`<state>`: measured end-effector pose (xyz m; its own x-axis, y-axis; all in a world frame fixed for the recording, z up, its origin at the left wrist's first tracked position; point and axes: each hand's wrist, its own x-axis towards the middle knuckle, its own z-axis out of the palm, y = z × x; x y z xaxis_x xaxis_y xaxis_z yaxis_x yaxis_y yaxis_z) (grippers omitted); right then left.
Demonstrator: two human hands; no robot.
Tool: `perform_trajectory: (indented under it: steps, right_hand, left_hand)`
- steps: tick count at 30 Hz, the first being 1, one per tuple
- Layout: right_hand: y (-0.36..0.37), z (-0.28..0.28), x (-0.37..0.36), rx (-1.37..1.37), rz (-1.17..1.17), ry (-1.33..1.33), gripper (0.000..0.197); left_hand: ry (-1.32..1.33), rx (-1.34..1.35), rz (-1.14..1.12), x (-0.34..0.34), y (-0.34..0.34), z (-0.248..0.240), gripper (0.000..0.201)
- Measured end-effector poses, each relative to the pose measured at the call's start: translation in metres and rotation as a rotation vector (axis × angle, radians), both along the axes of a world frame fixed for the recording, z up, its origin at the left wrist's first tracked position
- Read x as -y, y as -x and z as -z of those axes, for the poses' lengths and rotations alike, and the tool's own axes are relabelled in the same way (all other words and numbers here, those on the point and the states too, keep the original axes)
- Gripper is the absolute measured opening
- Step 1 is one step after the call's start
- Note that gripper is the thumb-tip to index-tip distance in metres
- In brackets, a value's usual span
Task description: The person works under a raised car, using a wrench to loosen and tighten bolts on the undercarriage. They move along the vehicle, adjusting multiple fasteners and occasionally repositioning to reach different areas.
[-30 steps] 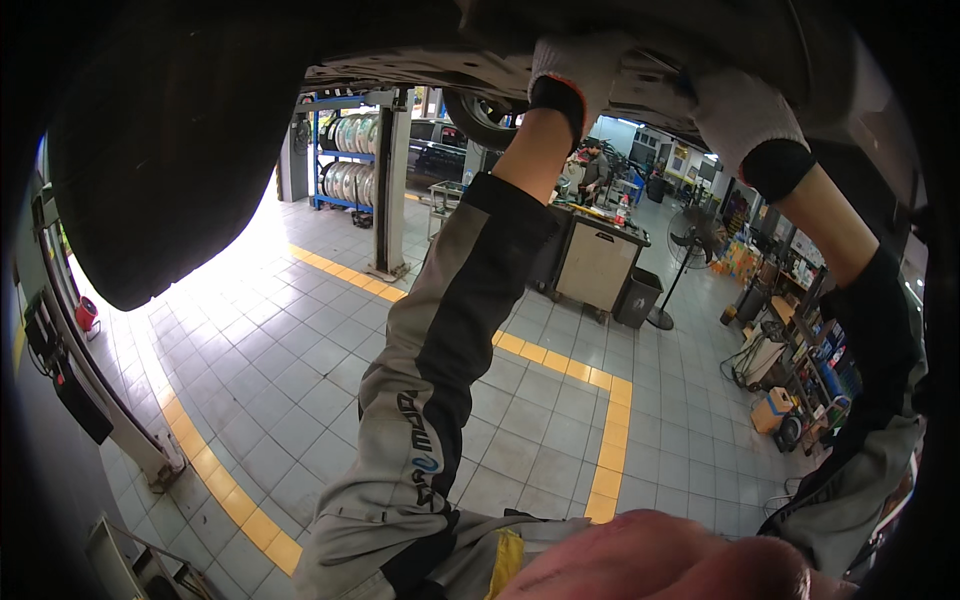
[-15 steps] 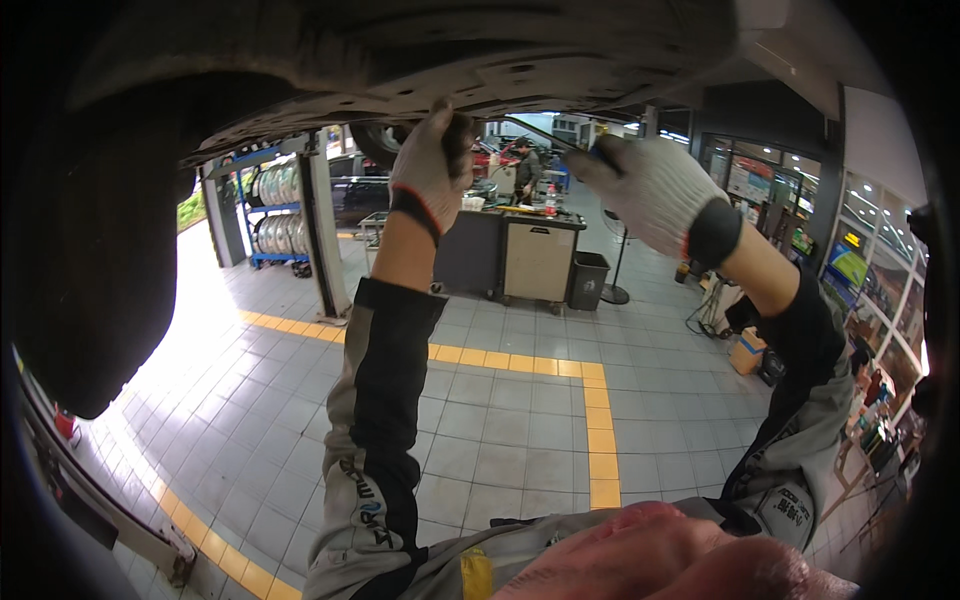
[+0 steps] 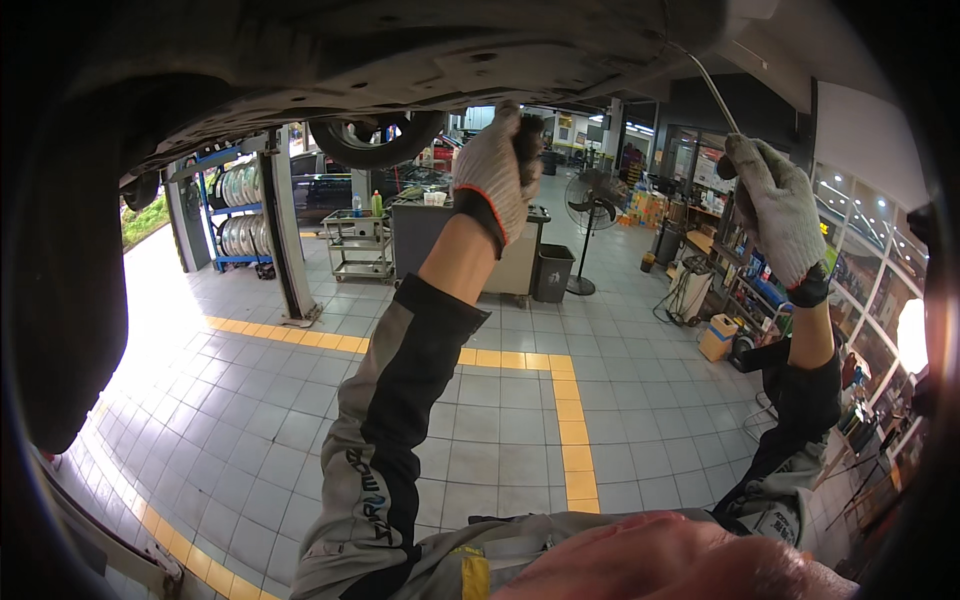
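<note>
Above me spans the dark underside of a raised car (image 3: 400,65). My left hand (image 3: 493,180), in a white knitted glove with a dark palm, is closed just below the car's underside; whatever its fingers hold, if anything, is hidden. My right hand (image 3: 775,205), gloved the same way, is raised at the right and closed around a long thin-shafted metal tool (image 3: 716,92). The tool's slim shaft points up and left, curving toward its tip at the underbody edge. Its handle is mostly hidden in the glove.
A lift post (image 3: 290,230) and tyre rack (image 3: 240,205) stand at the left. Beyond my hands are a metal cart (image 3: 360,245), a workbench (image 3: 425,235), a bin (image 3: 553,272) and a standing fan (image 3: 590,205). Yellow tiles (image 3: 570,410) line the grey floor.
My right hand has moved right, away from my left hand, and its tool now reaches up to the underbody. My left hand appears farther right in the view, still closed.
</note>
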<state>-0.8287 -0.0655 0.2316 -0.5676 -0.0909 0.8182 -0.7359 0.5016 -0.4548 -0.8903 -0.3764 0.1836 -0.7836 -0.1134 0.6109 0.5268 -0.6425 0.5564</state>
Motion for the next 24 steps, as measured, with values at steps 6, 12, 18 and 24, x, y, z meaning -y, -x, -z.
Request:
perform_trajectory:
  steps: [6, 12, 18, 24]
  right_hand:
    - [0.028, 0.009, 0.006, 0.136, -0.279, 0.101, 0.045]
    - [0.103, 0.015, 0.025, 0.061, -0.619, 0.142, 0.045]
    - [0.19, 0.003, 0.043, -0.008, -0.998, 0.115, 0.057]
    - [0.243, -0.019, 0.059, -0.109, -1.223, 0.012, 0.055]
  left_hand:
    - [0.113, -0.078, -0.279, -0.025, -0.033, -0.024, 0.02]
    - [0.525, -0.301, -0.84, -0.051, -0.053, -0.054, 0.026]
    - [0.942, -0.205, -1.478, -0.108, -0.06, -0.087, 0.037]
    - [0.724, -0.561, -1.701, -0.128, -0.011, -0.095, 0.02]
